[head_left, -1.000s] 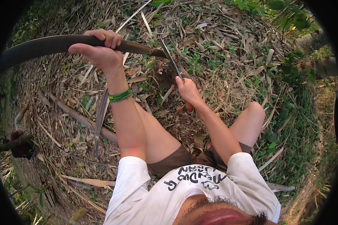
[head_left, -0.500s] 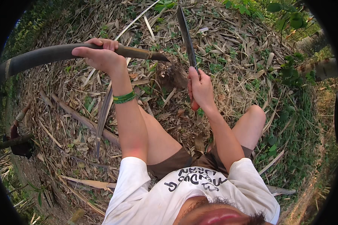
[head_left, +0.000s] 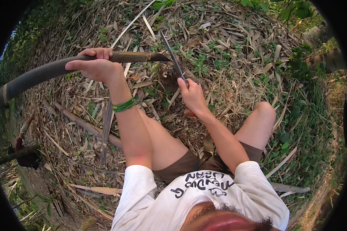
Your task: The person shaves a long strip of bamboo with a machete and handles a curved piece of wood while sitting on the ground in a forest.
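Right hand: the right hand point(head_left: 192, 94) was closed around the handle of a long knife point(head_left: 172, 57), in front of the bare knees.
Knife: its thin blade pointed up and away, its edge close to the tip of the bamboo pole point(head_left: 65, 69).
Left hand: the left hand point(head_left: 94, 65), a green wristband point(head_left: 124, 105) below it, gripped the dark curved pole from above, near its cut end.
Ground: dry leaves and split bamboo strips point(head_left: 227, 50) lay all around.

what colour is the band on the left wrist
Green; the wristband shows clearly in the head view, just below the left hand.
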### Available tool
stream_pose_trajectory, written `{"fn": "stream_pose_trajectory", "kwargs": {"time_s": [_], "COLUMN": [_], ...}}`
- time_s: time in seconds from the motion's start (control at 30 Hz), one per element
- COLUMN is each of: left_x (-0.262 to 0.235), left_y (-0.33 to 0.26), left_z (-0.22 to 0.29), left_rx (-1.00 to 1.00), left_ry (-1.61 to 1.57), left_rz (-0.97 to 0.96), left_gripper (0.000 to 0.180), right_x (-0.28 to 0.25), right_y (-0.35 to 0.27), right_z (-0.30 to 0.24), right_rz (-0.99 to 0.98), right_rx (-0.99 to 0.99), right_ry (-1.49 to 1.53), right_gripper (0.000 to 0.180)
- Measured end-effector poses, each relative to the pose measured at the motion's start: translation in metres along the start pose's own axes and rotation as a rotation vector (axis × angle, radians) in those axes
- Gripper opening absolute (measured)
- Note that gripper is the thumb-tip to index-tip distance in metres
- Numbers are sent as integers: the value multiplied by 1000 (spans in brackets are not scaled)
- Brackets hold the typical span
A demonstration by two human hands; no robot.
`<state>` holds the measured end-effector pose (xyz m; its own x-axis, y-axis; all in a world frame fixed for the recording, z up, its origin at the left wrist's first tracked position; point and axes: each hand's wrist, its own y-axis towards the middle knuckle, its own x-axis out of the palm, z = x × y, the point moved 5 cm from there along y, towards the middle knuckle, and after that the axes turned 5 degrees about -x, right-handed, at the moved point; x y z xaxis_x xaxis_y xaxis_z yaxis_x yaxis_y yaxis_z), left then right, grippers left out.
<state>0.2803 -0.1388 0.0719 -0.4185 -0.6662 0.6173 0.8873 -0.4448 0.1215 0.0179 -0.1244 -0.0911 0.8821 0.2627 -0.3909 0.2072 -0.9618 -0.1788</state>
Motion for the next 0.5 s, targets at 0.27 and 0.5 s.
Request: {"fn": "stream_pose_trajectory", "kwargs": {"time_s": [0.27, 0.5], "left_x": [-4, 5], "left_y": [0, -5], "left_z": [1, -2], "left_rx": [0, -2], "left_ry": [-17, -36], "left_rz": [2, -48], "left_gripper": [79, 78], "right_x": [5, 7], "right_y": [19, 18], "right_z": [26, 24], "right_rz": [-94, 24], "right_rx": [115, 21], "right_ry": [-129, -208], "right_gripper": [51, 54]}}
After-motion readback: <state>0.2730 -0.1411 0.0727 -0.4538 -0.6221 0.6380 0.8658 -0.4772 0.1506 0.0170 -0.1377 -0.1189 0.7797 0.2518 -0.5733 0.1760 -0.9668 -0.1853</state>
